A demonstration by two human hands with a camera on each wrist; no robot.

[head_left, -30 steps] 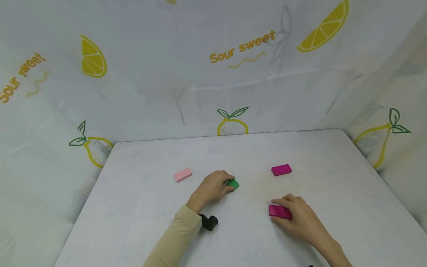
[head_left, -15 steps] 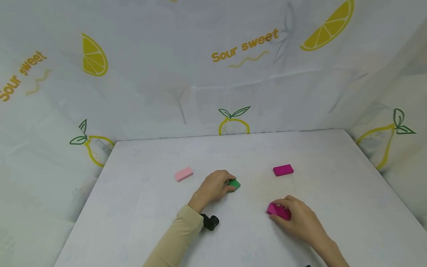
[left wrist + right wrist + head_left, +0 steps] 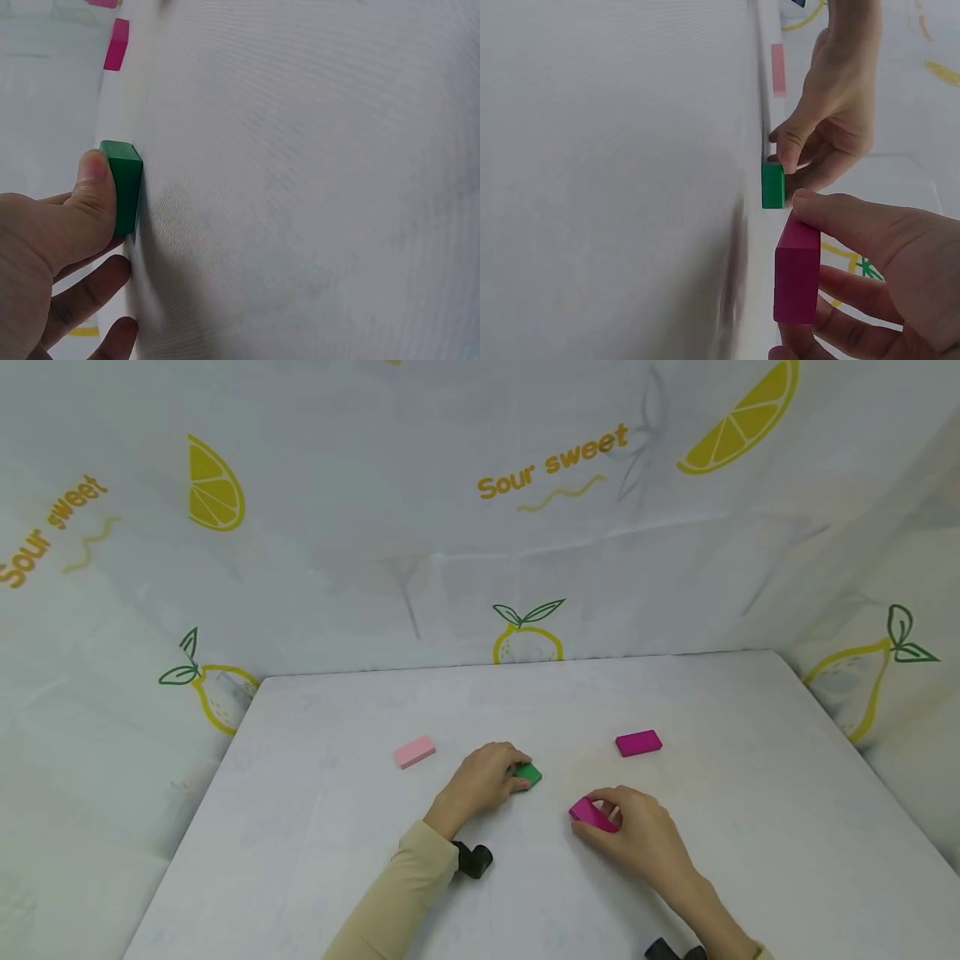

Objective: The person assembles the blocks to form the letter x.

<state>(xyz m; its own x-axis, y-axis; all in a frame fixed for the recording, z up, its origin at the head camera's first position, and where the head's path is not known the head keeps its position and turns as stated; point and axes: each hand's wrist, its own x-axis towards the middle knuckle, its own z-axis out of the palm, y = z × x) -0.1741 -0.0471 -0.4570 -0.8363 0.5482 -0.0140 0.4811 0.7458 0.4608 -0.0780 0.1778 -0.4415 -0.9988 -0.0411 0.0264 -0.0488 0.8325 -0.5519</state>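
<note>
Magenta block [image 3: 592,815] at table [image 3: 337,860] centre, tilted up, pinched by right hand [image 3: 637,835]. Green block [image 3: 528,774] at its 10 o'clock, near, gripped by left hand [image 3: 480,781]. Step seems bringing blocks together; next move probably needs careful aligning. Pink block [image 3: 415,751] and second magenta block [image 3: 638,742] lie apart.
</note>
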